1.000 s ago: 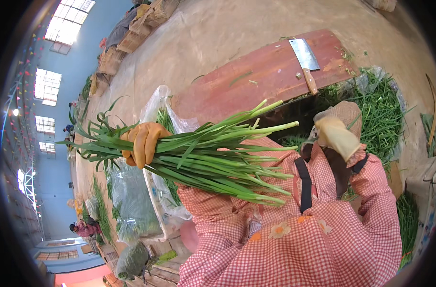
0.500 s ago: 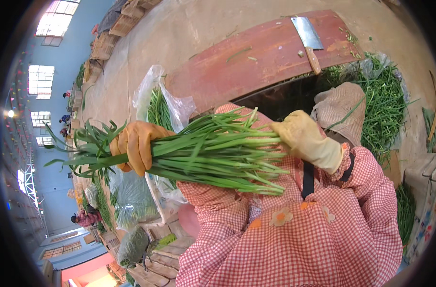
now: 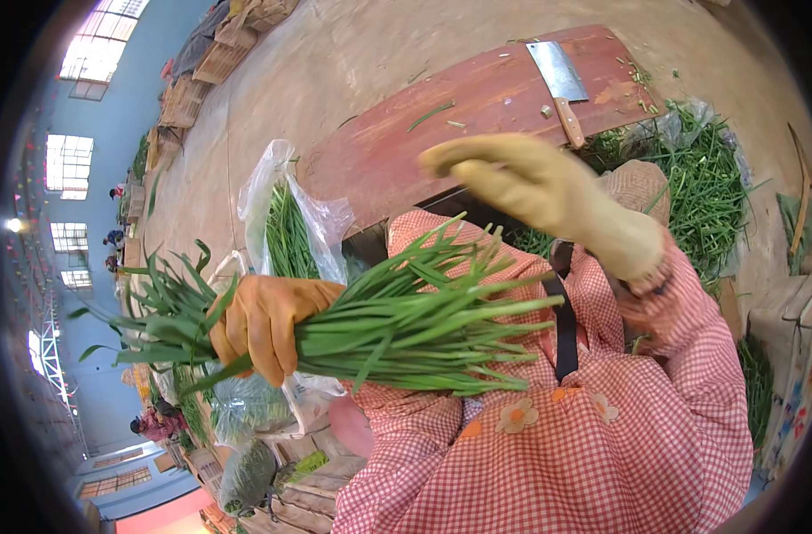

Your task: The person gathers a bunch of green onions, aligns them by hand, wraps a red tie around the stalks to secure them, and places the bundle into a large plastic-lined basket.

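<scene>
The left hand (image 3: pixel 262 325), in an orange glove, is clenching a thick bundle of green chives (image 3: pixel 379 325) near the leafy end, holding it level across the person's chest above the checked apron (image 3: pixel 602 463). The leaf tips are fanning out to the left of the bundle's grip, and the cut ends are pointing right. Behind the bundle, just past the left hand, a clear plastic bag (image 3: pixel 290 214) with more greens is standing open.

Half a second ago the right hand was closing around the cut ends of the bundle; now the right hand (image 3: pixel 531 191), in a pale yellow glove, is lifting off it and hovering above the bundle's right end, fingers stretched out and holding nothing. So the bundle is now hanging from the left hand alone, and the right hand looks as if it is between strokes of tidying or evening the stalks.

Beyond the bundle, the red wooden board (image 3: pixel 442 133) is lying with a cleaver (image 3: pixel 562 84) on it. To the right of the bundle, a heap of loose chives (image 3: pixel 709 187) is spreading over the floor.
</scene>
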The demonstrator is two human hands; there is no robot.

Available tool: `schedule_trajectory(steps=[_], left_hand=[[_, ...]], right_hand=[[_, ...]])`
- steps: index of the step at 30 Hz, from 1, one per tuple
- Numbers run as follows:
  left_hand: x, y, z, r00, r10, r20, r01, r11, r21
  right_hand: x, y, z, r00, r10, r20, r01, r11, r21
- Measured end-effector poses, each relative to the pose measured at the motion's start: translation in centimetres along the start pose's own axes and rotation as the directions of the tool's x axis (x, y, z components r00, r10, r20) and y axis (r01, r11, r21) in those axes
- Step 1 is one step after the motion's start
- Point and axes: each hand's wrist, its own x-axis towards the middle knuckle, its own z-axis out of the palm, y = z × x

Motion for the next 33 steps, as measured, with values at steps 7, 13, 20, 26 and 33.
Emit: schedule_trajectory(steps=[7, 13, 20, 26, 33], left_hand=[[0.2, 0.2, 1.6, 0.996, -0.086, 0.027, 0.087, 0.995, -0.040], [0.1, 5.4, 1.9, 0.734, -0.642, -0.220, 0.678, 0.711, 0.186], [-5.1, 10.8, 1.5, 0.876, -0.318, -0.363, 0.453, 0.803, 0.387], [-8.8, 12.7, 1.1, 0.879, -0.051, -0.474, 0.274, 0.867, 0.416], [-7.1, 13.5, -2.2, 0.951, 0.006, -0.308, 0.122, 0.910, 0.396]], right_hand=[[3.5, 5.1, 4.7, 0.625, 0.153, 0.765, -0.660, 0.627, 0.414], [1.0, 5.5, 5.5, 0.565, 0.100, 0.819, -0.604, 0.727, 0.328], [-6.8, 3.2, 9.0, 0.627, 0.261, 0.734, -0.517, 0.844, 0.142], [-9.5, 3.8, 14.1, 0.845, 0.361, 0.395, -0.274, 0.926, -0.259], [-5.3, 6.8, 11.1, 0.824, 0.228, 0.519, -0.412, 0.870, 0.271]])
